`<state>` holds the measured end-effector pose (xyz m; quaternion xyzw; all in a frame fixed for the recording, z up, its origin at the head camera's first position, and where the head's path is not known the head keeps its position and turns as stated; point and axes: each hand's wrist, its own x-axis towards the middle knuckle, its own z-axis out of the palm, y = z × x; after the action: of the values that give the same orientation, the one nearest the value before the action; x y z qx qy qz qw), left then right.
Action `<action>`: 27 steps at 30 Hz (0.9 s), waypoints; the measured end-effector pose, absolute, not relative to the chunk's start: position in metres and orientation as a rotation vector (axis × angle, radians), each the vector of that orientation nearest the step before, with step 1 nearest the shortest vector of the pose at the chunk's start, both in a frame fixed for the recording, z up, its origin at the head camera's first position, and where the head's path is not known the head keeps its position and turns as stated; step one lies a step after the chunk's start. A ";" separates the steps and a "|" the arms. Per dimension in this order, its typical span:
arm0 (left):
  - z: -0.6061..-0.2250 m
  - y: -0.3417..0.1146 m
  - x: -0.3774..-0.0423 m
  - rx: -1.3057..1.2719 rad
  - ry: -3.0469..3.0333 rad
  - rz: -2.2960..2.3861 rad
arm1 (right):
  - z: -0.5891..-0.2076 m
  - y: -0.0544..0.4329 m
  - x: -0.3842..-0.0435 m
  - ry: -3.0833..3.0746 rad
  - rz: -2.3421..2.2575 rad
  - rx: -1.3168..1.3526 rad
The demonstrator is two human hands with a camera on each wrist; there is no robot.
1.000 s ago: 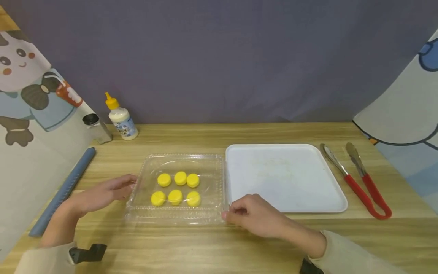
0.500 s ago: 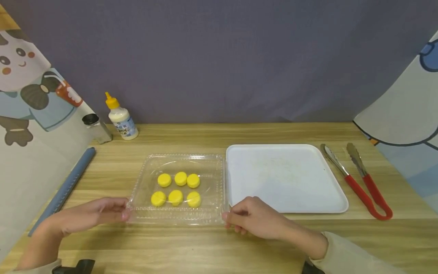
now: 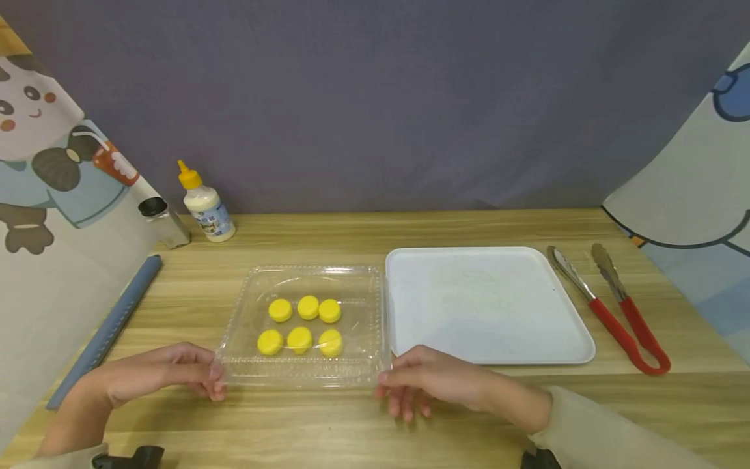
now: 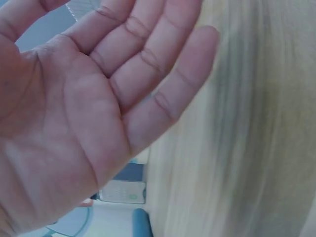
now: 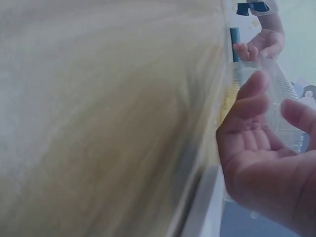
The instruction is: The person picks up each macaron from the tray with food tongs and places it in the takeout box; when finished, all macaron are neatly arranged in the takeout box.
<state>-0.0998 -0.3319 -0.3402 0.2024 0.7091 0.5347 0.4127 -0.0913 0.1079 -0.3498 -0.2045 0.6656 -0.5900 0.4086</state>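
Observation:
A clear plastic clamshell container (image 3: 319,269) lies on the table, with several small round yellow pieces (image 3: 300,340) in two rows showing through it. At its near left corner my left hand (image 3: 149,376) pinches the edge, thumb on top and the other fingers lower down. The left wrist view shows the palm of this hand, its fingers mostly extended. My right hand (image 3: 442,384) pinches the near right corner between thumb and forefinger, while its other fingers hang below the rim. In the right wrist view part of the container (image 5: 284,123) appears behind the fingers.
Right of the container lies a white tray (image 3: 486,306), and beyond it red-handled metal tongs (image 3: 624,319). A blue-grey roll (image 3: 111,326) lies at the left. Behind stand a yellow-capped squeeze bottle (image 3: 209,212) and a black-lidded jar (image 3: 165,223) against the curtain (image 3: 375,111).
My left hand has come down along the container's left side to its near corner. The right hand's lower fingers have spread downward. The container stays in about the same place.

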 end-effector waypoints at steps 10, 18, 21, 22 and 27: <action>-0.343 -0.331 -0.103 0.543 1.751 1.400 | -0.364 0.098 -0.086 1.564 -1.737 -0.390; -0.348 -0.331 -0.102 0.588 1.733 1.454 | -0.365 0.098 -0.085 1.533 -1.768 -0.426; -0.350 -0.330 -0.102 0.621 1.730 1.479 | -0.365 0.098 -0.086 1.502 -1.788 -0.420; -0.351 -0.330 -0.102 0.628 1.732 1.487 | -0.366 0.098 -0.086 1.496 -1.793 -0.419; -0.353 -0.330 -0.100 0.636 1.735 1.517 | -0.367 0.097 -0.087 1.483 -1.799 -0.441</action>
<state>-0.1002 -0.3303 -0.3533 0.2476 0.6752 0.5902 0.3667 -0.0871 0.0967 -0.3668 -0.1721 0.5793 -0.7029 0.3751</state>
